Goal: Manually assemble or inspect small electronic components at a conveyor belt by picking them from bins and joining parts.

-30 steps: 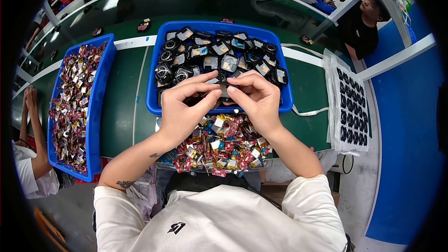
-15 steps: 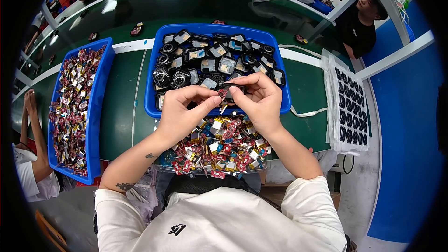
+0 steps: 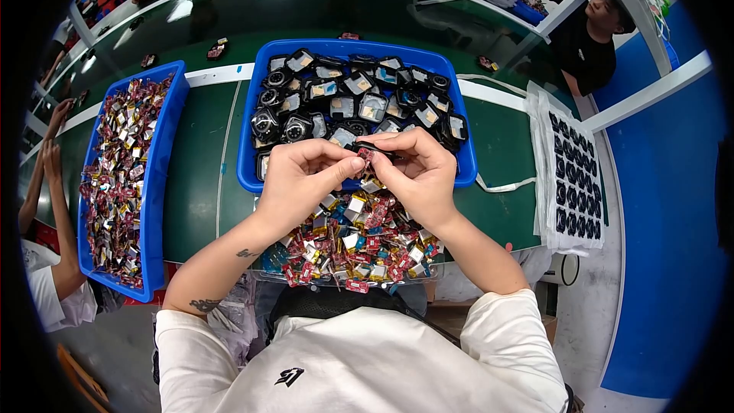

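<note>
green surface (image 3: 195, 183) below, my left grip (image 3: 302, 176) pinches a red board (image 3: 365, 158), my right grip (image 3: 417, 176) a black case (image 3: 373, 147); seemingly working them together, i'd next need steady alignment.

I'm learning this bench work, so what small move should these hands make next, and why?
Probably ease the red board gently into the black case: the left hand pinches the board right by the case, which the right hand holds.
</note>
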A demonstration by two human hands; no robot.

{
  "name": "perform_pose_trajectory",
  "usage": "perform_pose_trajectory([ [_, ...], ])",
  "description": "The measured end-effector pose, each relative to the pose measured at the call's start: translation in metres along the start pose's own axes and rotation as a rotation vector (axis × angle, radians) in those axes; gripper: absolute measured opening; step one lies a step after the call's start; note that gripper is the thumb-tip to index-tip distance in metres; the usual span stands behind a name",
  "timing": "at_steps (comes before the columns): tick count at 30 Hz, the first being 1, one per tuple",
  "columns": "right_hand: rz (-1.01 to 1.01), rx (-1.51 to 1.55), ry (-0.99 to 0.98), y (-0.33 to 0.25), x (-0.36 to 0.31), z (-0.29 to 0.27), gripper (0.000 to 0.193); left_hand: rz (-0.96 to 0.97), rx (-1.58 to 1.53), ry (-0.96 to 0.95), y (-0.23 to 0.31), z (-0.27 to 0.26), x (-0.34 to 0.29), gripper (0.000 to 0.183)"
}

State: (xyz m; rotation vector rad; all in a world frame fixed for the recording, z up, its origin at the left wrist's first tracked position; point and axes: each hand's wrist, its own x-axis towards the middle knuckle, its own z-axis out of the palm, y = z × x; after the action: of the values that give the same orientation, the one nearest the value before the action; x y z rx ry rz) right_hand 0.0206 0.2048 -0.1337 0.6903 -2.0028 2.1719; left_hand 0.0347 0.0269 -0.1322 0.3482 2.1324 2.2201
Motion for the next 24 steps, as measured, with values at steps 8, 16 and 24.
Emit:
perform_pose_trajectory([
  [8,0.006,0.048,-0.018,-0.0041,0.0016,0.0003,0.014,-0.039,-0.048,0.058,0.0029,0.0018,0.0025,0.013],
  [16,-0.041,0.109,-0.026,0.0009,0.0003,0.0001,0.013,-0.007,-0.018,0.019,-0.0004,0.0027,0.0033,0.015],
  [24,0.077,0.018,-0.014,-0.0063,0.0011,-0.0023,0.014,0.021,-0.027,0.029,-0.0015,0.0004,0.0028,0.013],
])
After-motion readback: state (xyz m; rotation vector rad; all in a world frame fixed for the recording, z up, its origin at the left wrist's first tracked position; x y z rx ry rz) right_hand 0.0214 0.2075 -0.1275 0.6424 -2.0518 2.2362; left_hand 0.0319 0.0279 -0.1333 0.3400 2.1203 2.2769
